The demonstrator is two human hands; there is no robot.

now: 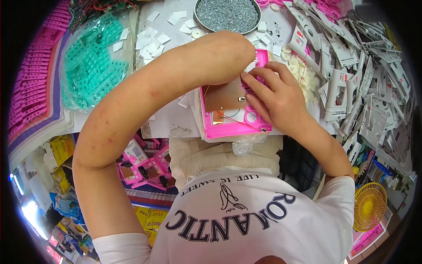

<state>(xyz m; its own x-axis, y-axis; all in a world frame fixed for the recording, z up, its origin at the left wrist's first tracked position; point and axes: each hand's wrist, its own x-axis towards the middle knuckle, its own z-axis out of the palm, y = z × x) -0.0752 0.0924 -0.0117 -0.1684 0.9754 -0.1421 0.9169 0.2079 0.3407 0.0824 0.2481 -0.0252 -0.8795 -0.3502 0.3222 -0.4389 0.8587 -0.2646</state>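
Here, in the head view, a pink plastic frame (237,121) lies on the bench (169,119), right in front of the person. A brown circuit board (224,97) already sits inside it, and thin red wires (233,119) run across the lower part. The right hand (274,94) is curled over the frame, with its fingertips (247,79) pressing down near the top edge of the board. The left hand is hidden behind the person's own left forearm (176,83), so I cannot tell if it holds anything. The frame looks partly built, with no cover on it yet. Many white plastic parts (360,88) wait in a pile on the right, and a round tray of little screws (227,15) sits at the top.
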